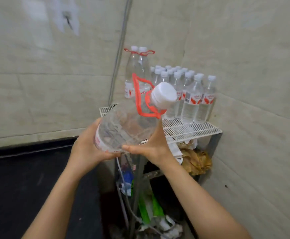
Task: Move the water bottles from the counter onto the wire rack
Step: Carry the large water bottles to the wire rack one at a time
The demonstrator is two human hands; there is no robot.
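Both hands close on one big bottle (123,125). The left hand (87,149) cups the base from below and outside, fingers wrapped round the labelled end; the right hand (151,145) presses the lower side, thumb (130,147) laid along the underside. Each grip is curled firmly against the plastic.

The bottle is held in the air, tilted, its long axis running from the base at lower left up to the white cap (165,94) at upper right. The cap points towards the rack (189,130), and a red carry handle (139,95) loops off the neck. The base sits in front of and just over the rack's near left edge. The right hand is the nearer one to the shelf. I judge the coming move to be swinging the base down and the cap upright, then setting it on the bare wire at the front left, beside what stands there.

On the rack, two tall bottles (137,73) with red handles stand at the back left, touching. To their right stands a block of small bottles (189,94), white-capped, roughly sixteen or more; the back rows overlap too much for an exact count. No worktop is in view. Under the shelf lie crumpled brown paper (196,161) and loose bags (149,206).
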